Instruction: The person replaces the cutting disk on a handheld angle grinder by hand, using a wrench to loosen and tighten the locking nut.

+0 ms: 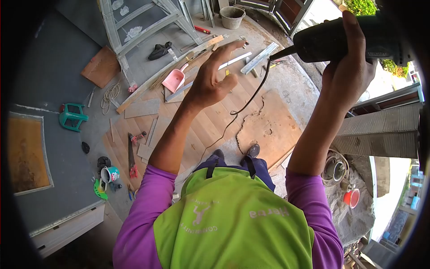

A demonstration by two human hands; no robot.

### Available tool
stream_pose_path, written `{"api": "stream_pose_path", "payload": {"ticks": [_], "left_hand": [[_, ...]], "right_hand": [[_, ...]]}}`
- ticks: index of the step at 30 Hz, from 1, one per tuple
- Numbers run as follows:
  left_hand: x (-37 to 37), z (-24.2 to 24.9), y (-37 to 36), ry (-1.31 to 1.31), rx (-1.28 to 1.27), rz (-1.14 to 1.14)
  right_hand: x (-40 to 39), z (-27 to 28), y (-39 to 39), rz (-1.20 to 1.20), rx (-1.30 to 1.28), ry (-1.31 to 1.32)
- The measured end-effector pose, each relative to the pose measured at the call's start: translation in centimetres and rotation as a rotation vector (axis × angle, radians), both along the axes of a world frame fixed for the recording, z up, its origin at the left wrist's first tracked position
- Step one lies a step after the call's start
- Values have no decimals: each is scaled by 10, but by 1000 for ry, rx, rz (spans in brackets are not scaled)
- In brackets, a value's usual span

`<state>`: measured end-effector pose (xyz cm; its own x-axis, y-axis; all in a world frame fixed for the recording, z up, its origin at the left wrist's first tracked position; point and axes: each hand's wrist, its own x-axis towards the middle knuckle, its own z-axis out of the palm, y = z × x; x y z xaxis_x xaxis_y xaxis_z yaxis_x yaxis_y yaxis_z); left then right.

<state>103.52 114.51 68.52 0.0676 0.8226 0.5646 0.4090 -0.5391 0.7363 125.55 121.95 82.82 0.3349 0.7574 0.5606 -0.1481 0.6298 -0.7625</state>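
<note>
My right hand is wrapped round a dark power tool raised at the upper right. A black cord hangs from the tool's narrow end and runs down to the floor by my shoes. My left hand is raised at the centre, its fingers apart, with nothing held in it. Beyond and below it lie a pink dustpan and a metal strip on the floor.
A ladder stands at the upper left, near a bucket. On the floor lie a handsaw, a green stool, loose boards and a brown sheet. A red pail is at the right.
</note>
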Motion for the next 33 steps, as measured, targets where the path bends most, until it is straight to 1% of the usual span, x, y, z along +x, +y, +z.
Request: {"api": "stream_pose_path", "payload": {"ticks": [1,2,3,4,6,8,9,11,12,13,14,15,16,19,20,21,22,23,24,25,26,27,29,30,31,32,33], "left_hand": [[15,26,2,33,105,-15],[36,44,5,123,179,85],[60,56,9,215,247,187],[78,59,23,194,367,292],[90,60,47,153,396,393],[87,74,70,106,270,388],[85,78,73,-4,295,230],[80,89,78,-220,345,-83],[78,100,70,-316,113,-412],[76,111,61,-455,-205,-698],[74,122,53,-545,-522,-850],[77,115,61,-686,-662,-1142],[85,96,87,-758,-585,-1477],[81,95,85,-791,-625,-1417],[72,97,84,-751,-593,-1121],[70,94,86,-689,-486,-867],[72,99,75,-446,-398,-535],[75,104,63,-202,-308,-207],[85,78,84,-201,118,-141],[87,74,80,-149,144,-60],[90,73,78,-122,-14,-20],[93,75,77,-93,-167,19],[88,61,79,-362,-452,-294],[88,52,84,-486,-586,-463],[96,44,81,-784,-704,-708],[102,35,82,-897,-722,-863],[102,23,88,-976,-742,-971]], "right_hand": [[-3,-2,-1,-25,15,-78],[-23,5,-13,20,68,-7],[-33,7,-19,19,94,-15],[-35,6,-21,10,120,-57],[-37,6,-23,5,155,-140],[-30,10,-22,-24,208,-220],[-25,10,-20,70,267,-194],[-2,8,-15,430,386,-108],[7,11,-10,549,398,-94],[4,12,-7,552,425,-141],[6,11,2,598,400,-130],[8,10,10,642,375,-118],[21,8,32,727,299,-46],[12,3,50,420,430,-242],[11,-5,45,103,432,-520],[15,-13,52,-19,427,-639],[18,-20,58,-143,423,-753],[23,-19,61,37,315,-678],[41,-36,109,235,174,-551],[38,-39,109,273,53,-449],[34,-41,108,305,-62,-334],[0,-25,42,178,-149,-250],[4,-40,49,322,-217,-81],[8,-50,54,431,-248,-31],[8,-56,53,673,-264,145],[26,-66,65,870,-365,141],[36,-74,71,935,-471,187]]}}
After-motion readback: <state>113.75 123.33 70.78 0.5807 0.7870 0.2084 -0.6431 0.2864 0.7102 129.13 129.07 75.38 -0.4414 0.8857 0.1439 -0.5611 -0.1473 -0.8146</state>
